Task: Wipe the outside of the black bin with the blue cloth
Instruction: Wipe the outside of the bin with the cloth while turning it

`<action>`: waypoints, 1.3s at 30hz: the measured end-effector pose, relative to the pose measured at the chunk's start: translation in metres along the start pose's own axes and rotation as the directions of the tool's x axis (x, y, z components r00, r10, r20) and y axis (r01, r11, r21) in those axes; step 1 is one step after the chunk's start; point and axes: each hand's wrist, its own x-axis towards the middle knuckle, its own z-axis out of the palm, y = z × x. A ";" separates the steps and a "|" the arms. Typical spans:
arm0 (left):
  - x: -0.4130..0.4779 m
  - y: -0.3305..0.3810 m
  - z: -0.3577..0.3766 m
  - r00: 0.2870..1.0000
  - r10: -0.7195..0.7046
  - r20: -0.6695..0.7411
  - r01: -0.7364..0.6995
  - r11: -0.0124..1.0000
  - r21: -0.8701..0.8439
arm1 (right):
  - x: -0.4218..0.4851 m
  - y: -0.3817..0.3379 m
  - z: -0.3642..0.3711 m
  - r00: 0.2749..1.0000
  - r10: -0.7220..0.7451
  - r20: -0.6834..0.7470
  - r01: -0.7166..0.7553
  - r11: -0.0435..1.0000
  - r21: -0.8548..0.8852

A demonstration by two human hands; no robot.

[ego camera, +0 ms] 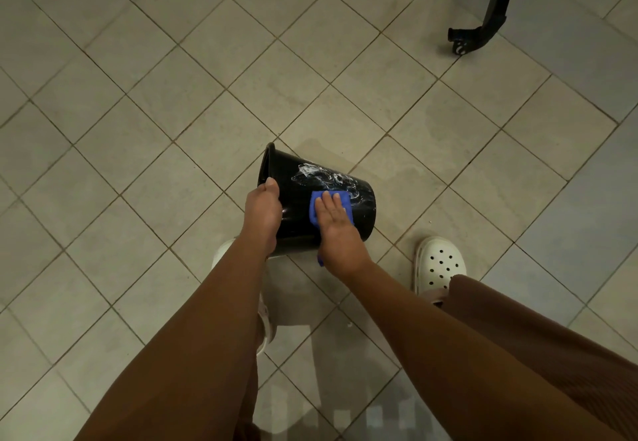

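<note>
The black bin (359, 199) lies tipped on its side above the tiled floor, mouth to the left and base to the right. White soapy streaks mark its upper wall. My left hand (263, 212) grips the bin at its rim end, fingers curled over the edge. My right hand (336, 226) lies flat with straight fingers on the blue cloth (315, 209), pressing it against the bin's side. Part of the cloth hangs below my right wrist.
Beige floor tiles (172, 112) run diagonally all around. A white clog (440, 262) on my right foot stands to the right of the bin; the other clog shows under my left arm. A black metal leg (483, 29) stands at the upper right.
</note>
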 end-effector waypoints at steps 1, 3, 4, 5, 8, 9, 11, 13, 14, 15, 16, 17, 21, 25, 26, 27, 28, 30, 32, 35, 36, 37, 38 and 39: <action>0.000 -0.001 -0.001 1.000 -0.005 -0.012 0.005 1.000 -0.008 | 0.003 0.003 -0.003 1.000 0.008 0.022 -0.008 1.000 -0.005; 0.000 -0.003 0.000 1.000 0.000 -0.031 -0.001 1.000 -0.019 | 0.006 0.008 -0.007 0.997 0.054 0.061 -0.054 0.999 0.007; 0.000 -0.004 0.001 0.999 0.004 -0.040 -0.005 1.000 -0.023 | 0.005 0.007 -0.008 0.995 0.075 0.060 -0.076 0.997 0.012; -0.001 -0.004 0.001 0.999 -0.001 -0.044 0.000 1.000 -0.027 | 0.002 0.006 -0.006 0.995 0.092 0.048 -0.092 0.996 0.012; 0.000 -0.003 0.001 0.999 0.001 -0.054 -0.003 1.000 -0.027 | -0.005 -0.001 0.001 0.997 0.073 0.011 -0.074 0.997 0.007; 0.000 -0.001 0.000 0.999 0.000 -0.046 -0.001 1.000 -0.026 | -0.006 -0.004 0.004 0.999 0.045 0.004 -0.045 0.999 0.008; 0.001 0.000 0.000 1.000 0.010 -0.030 -0.010 1.000 -0.010 | -0.004 -0.007 0.004 1.000 -0.021 0.009 0.021 1.000 -0.008; 0.002 0.001 0.000 0.999 0.029 -0.023 -0.029 1.000 0.003 | 0.003 -0.005 0.000 0.998 -0.056 0.037 0.057 0.997 -0.044; 0.002 0.000 0.001 0.999 0.031 -0.026 -0.031 1.000 0.000 | 0.006 -0.003 -0.002 0.998 -0.042 0.054 0.045 0.998 -0.052; 0.001 0.000 0.001 0.999 0.028 -0.030 -0.028 1.000 0.001 | 0.008 -0.001 -0.004 0.998 -0.006 0.067 0.010 0.999 -0.052; 0.001 -0.001 0.002 0.999 0.029 -0.036 -0.029 1.000 0.004 | 0.008 0.001 -0.006 0.997 0.039 0.070 -0.035 0.998 -0.050; 0.000 -0.001 0.002 0.999 0.030 -0.045 -0.029 1.000 0.009 | 0.007 0.003 -0.006 0.994 0.080 0.067 -0.077 0.996 -0.048; 0.001 -0.002 0.001 0.998 0.035 -0.056 -0.034 0.999 0.014 | -0.004 -0.008 0.001 0.992 0.125 0.036 -0.122 0.990 -0.063; 0.000 0.000 -0.001 0.999 0.029 -0.038 -0.029 0.999 0.019 | -0.001 -0.016 0.001 0.999 0.013 0.037 -0.009 0.992 -0.123; 0.000 0.001 -0.001 0.999 0.036 -0.031 -0.035 0.999 0.019 | 0.003 -0.014 -0.002 0.999 0.004 0.043 0.002 0.990 -0.140; 0.000 0.001 0.000 0.999 0.041 -0.025 -0.041 0.999 0.021 | 0.007 -0.011 -0.005 0.998 0.014 0.053 -0.005 0.988 -0.155; 0.000 0.000 0.001 0.999 0.047 -0.022 -0.046 0.998 0.029 | 0.010 -0.007 -0.009 0.997 0.046 0.066 -0.035 0.987 -0.154; -0.001 -0.001 0.002 0.998 0.055 -0.029 -0.054 0.998 0.041 | 0.012 -0.001 -0.012 0.986 0.137 0.092 -0.124 0.983 -0.135; -0.001 -0.001 0.002 0.997 0.067 -0.033 -0.065 0.997 0.051 | 0.009 -0.002 -0.010 0.978 0.185 0.097 -0.167 0.972 -0.167; -0.001 -0.001 0.000 0.997 0.070 -0.031 -0.068 0.996 0.064 | 0.000 -0.009 0.000 0.985 0.150 0.088 -0.133 0.975 -0.177; -0.001 -0.001 0.000 0.997 0.066 -0.032 -0.064 0.996 0.069 | -0.002 -0.012 0.001 0.986 0.137 0.096 -0.121 0.979 -0.162; -0.001 0.000 -0.001 0.998 0.062 -0.031 -0.059 0.995 0.074 | -0.002 -0.012 0.001 0.987 0.122 0.106 -0.102 0.979 -0.174; -0.001 0.000 -0.001 0.997 0.067 -0.028 -0.065 0.995 0.077 | 0.001 -0.011 -0.002 0.989 0.107 0.103 -0.085 0.977 -0.194; -0.001 0.001 -0.002 0.997 0.077 -0.020 -0.075 0.994 0.080 | 0.005 -0.009 -0.005 0.990 0.097 0.101 -0.074 0.975 -0.209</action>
